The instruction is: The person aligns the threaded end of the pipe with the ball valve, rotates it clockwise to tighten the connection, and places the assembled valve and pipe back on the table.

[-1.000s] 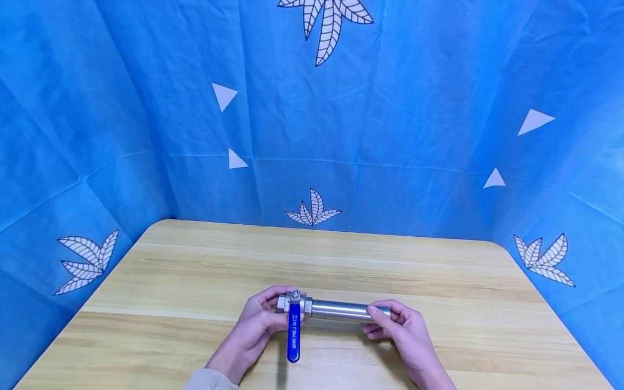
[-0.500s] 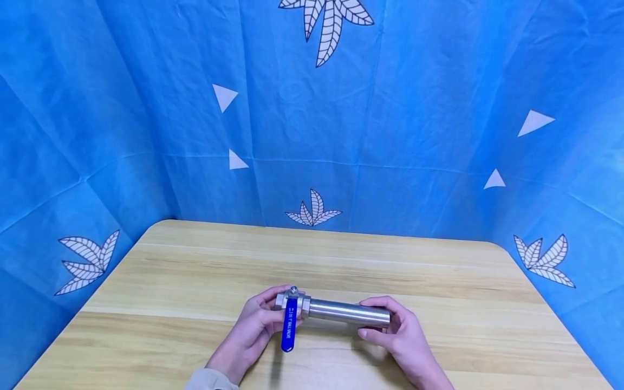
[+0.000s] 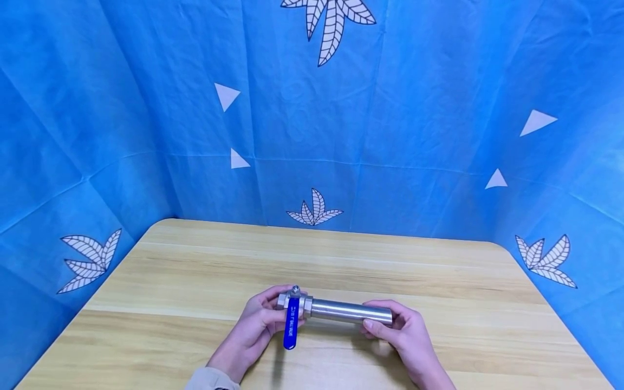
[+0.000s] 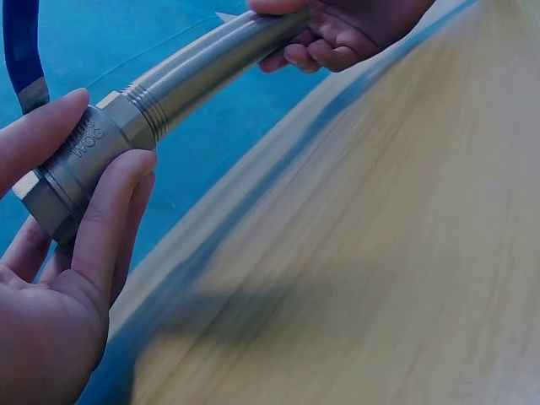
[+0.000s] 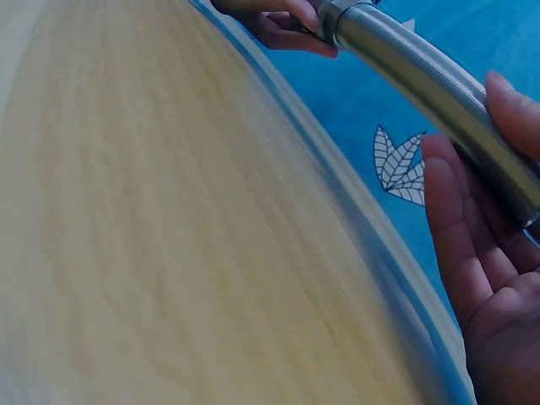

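My left hand (image 3: 253, 327) grips a steel ball valve (image 3: 308, 306) by its body, thumb in front and fingers behind. The valve's blue lever (image 3: 290, 327), printed with lettering, points down toward me. A smooth steel pipe (image 3: 341, 310) runs rightward from the valve. In the left wrist view, a few threads (image 4: 148, 111) show where the pipe enters the hex end. My right hand (image 3: 411, 333) holds the pipe's free end between thumb and fingers. The right wrist view shows the thumb (image 5: 513, 114) on one side of the pipe and the fingers (image 5: 447, 202) along the other.
The valve and pipe are held above a wood-grain table (image 3: 219, 271), with shadows beneath. Blue cloth (image 3: 312, 119) with white leaf and triangle prints encloses the table behind and on both sides.
My right thumb has dropped below the pipe's end, then come back up onto it, the right fingers shifting round the pipe. The lever has tilted slightly leftward; the left hand has stayed in place.
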A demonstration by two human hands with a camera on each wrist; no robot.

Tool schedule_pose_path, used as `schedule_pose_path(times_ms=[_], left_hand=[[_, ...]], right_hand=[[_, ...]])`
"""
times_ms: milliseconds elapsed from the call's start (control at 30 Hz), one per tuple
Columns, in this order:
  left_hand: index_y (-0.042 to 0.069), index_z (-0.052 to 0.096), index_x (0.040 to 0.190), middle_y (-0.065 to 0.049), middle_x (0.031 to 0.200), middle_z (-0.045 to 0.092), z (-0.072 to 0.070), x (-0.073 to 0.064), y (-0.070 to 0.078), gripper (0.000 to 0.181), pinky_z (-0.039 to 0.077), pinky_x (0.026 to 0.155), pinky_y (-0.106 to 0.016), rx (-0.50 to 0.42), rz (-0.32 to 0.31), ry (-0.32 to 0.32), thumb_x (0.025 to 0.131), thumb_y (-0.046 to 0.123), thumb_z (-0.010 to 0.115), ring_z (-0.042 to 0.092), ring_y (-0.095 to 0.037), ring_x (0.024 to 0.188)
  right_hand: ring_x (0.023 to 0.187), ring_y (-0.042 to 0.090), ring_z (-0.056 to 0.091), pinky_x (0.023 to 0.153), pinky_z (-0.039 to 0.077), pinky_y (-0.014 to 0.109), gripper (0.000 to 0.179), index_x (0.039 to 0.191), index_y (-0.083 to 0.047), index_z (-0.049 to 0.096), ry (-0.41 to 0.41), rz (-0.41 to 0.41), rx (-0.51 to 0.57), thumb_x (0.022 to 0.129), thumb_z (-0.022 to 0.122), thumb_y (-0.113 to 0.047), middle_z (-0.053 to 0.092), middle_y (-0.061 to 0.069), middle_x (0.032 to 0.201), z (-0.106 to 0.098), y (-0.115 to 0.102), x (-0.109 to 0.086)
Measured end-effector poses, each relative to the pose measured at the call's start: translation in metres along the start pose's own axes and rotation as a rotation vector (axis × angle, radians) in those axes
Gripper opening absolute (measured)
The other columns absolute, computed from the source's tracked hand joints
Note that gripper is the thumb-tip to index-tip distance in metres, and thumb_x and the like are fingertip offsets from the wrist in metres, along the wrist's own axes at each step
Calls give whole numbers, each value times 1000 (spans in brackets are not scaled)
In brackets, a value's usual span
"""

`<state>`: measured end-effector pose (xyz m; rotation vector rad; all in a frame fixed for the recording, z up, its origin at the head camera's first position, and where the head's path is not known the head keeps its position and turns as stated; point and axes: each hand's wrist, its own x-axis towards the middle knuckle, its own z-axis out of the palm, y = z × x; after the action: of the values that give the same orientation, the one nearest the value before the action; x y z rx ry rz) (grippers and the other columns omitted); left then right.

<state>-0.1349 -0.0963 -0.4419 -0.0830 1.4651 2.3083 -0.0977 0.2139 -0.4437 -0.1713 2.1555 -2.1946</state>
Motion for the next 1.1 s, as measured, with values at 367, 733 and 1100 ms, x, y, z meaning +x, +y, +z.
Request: schedule_pose_path(times_ms=[367, 733, 1100], left_hand=[[-5, 43, 157, -11, 139, 73, 1, 0, 1, 77, 64, 102, -46, -1, 12, 7, 85, -13, 67, 75, -25, 117], [-4, 40, 160, -11, 141, 72, 0, -2, 0, 80, 64, 102, -46, -27, -1, 32, 85, -13, 66, 74, -24, 121], [-3, 42, 159, -11, 144, 71, 0, -2, -1, 79, 64, 102, -44, -20, 2, 9, 84, -13, 67, 75, -24, 120]], right_hand=[[87, 17, 80, 82, 69, 34, 39, 128, 11, 67, -5, 48, -3, 93, 79, -3, 82, 3, 100, 2, -3, 2], [111, 12, 74, 92, 66, 28, 48, 129, 10, 67, -38, -101, 97, 83, 80, 13, 75, 8, 130, 2, 1, -4], [99, 10, 75, 85, 67, 27, 41, 126, 7, 72, 26, -50, 96, 86, 79, 10, 81, 1, 111, 1, -1, -3]])
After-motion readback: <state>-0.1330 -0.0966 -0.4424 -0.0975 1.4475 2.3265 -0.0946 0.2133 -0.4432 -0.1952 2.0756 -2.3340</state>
